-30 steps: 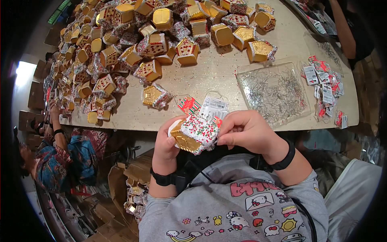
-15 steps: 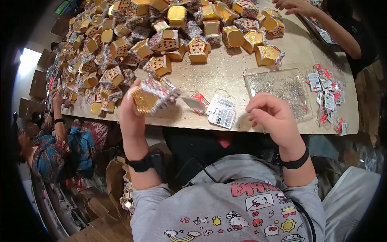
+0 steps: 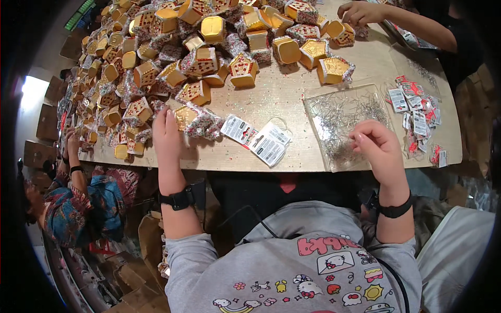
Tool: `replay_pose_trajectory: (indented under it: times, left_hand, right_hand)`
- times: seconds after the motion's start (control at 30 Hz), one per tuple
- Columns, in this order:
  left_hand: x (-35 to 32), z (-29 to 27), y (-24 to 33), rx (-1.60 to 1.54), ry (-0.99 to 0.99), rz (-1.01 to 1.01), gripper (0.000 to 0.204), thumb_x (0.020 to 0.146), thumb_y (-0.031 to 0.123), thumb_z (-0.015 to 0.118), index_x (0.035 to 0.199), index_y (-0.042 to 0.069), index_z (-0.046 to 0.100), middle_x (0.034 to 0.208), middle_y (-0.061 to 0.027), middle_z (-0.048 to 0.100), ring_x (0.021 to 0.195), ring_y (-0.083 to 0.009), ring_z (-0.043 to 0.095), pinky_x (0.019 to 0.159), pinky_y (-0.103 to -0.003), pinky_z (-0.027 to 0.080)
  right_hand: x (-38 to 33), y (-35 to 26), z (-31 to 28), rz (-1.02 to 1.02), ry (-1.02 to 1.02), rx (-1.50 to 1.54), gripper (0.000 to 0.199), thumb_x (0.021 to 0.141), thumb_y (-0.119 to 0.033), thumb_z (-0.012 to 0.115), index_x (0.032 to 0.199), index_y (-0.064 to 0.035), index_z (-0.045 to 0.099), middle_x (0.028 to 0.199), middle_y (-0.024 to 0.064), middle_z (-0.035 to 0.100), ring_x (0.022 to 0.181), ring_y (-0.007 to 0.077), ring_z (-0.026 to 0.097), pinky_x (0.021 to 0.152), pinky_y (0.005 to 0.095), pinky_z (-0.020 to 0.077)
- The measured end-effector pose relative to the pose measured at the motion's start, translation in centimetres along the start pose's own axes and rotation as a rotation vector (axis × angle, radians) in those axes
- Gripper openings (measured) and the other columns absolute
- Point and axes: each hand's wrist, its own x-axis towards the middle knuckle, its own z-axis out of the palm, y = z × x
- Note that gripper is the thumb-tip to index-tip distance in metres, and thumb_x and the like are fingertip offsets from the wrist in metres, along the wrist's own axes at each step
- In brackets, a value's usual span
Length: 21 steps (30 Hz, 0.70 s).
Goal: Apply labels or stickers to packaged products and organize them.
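Note:
My left hand (image 3: 168,135), fingers stretched out, is right beside a house-shaped ornament (image 3: 206,125) with a gold base and speckled white-and-red coating. The ornament rests on the table; whether a fingertip touches it is hard to see. Close to its right side lies a printed card tag (image 3: 238,129), overlapping a white tag (image 3: 270,143) with a thin loop of string. Above the right part of a shallow clear tray (image 3: 319,136) full of thin silvery wire pieces (image 3: 360,107), my right hand (image 3: 377,148) has thumb and fingers pinched together. What they hold, if anything, is too small to make out.
A large heap of similar gold house ornaments (image 3: 213,29) covers the far and left table (image 3: 276,96). Red-and-white tags (image 3: 417,122) lie in a loose pile at right. Another person's hand (image 3: 360,13) reaches in at the far right; a person in a patterned top (image 3: 99,203) works at left.
The ornament in my left hand has come down onto the table, and its fingers have straightened. The tag beside it now lies flat. My right hand has moved right, over the tray.

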Motion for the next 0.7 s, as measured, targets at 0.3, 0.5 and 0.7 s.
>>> replay_pose_trajectory:
  times: [0.3,0.5,0.7]
  left_hand:
    - [-6.1,1.6,9.5,0.164,-0.607,0.746,0.039,0.069,0.012,0.064,0.106,0.006,0.056,0.112,-0.0120,0.052,0.106,-0.0311,0.048,0.088,-0.040,0.038]
    - [-7.3,4.2,10.6,0.350,-0.804,0.810,0.054,0.063,0.012,0.066,0.115,0.012,0.052,0.125,-0.0087,0.046,0.119,-0.0320,0.040,0.094,-0.044,0.036]
    - [-5.6,5.4,9.9,0.168,-0.842,0.826,0.044,0.063,0.006,0.065,0.106,0.009,0.055,0.094,-0.0064,0.057,0.093,-0.0260,0.053,0.082,-0.039,0.041]
  right_hand:
    - [3.2,0.7,-3.3,-0.055,-0.099,-1.231,0.024,0.071,-0.012,0.063,0.093,-0.0025,0.059,0.088,0.0144,0.056,0.090,0.0327,0.054,0.077,0.0390,0.0448]
    - [3.9,2.1,-2.9,-0.031,-0.152,-1.197,0.008,0.067,-0.006,0.063,0.074,-0.0029,0.060,0.080,0.0123,0.055,0.083,0.0311,0.054,0.072,0.0389,0.0454]
    - [3.7,1.8,-4.0,-0.080,-0.081,-1.099,0.008,0.069,-0.007,0.063,0.073,-0.0011,0.059,0.078,0.0122,0.054,0.081,0.0308,0.054,0.070,0.0380,0.0445]
